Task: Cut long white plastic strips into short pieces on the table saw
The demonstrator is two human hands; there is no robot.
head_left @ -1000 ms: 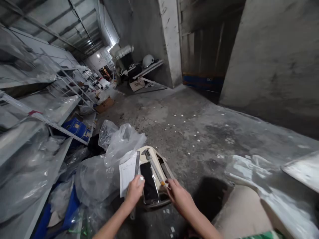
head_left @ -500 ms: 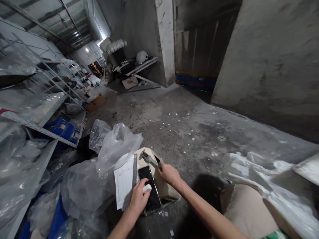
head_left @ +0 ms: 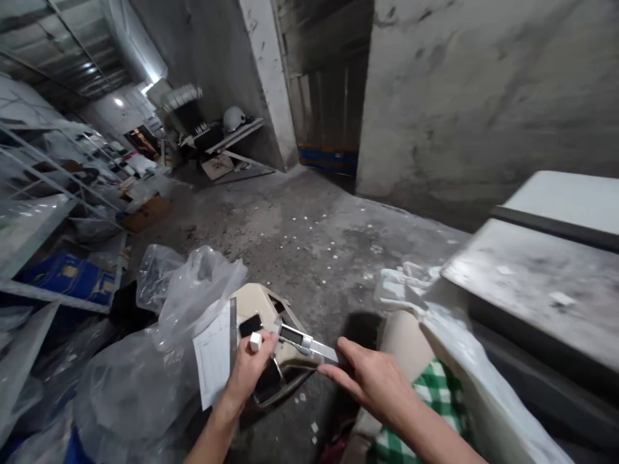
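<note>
My left hand (head_left: 247,370) pinches a small white block (head_left: 255,342) above a beige stool (head_left: 254,298). Its fingertips are close to the jaw end of a digital caliper (head_left: 296,338), partly covering the jaws; whether they touch it I cannot tell. My right hand (head_left: 372,377) grips the far end of the caliper's beam, display facing up. Under my left hand, a black flat object (head_left: 250,326) in glossy wrap lies on the stool, partly hidden. A steel ruler (head_left: 233,322) and a printed paper sheet (head_left: 213,357) are at the stool's left side.
Clear plastic bags (head_left: 193,296) crowd the left, beside metal shelving (head_left: 58,299) with a blue bin (head_left: 72,277). At right stands a pale-topped surface (head_left: 536,270), with white plastic sheeting (head_left: 459,341) along it. Small white pieces (head_left: 333,250) are scattered over the concrete floor (head_left: 271,225).
My right hand has drawn the caliper toward me and right, off the stool top. My left hand has lifted the white block toward the caliper's jaws. The view has swung right.
</note>
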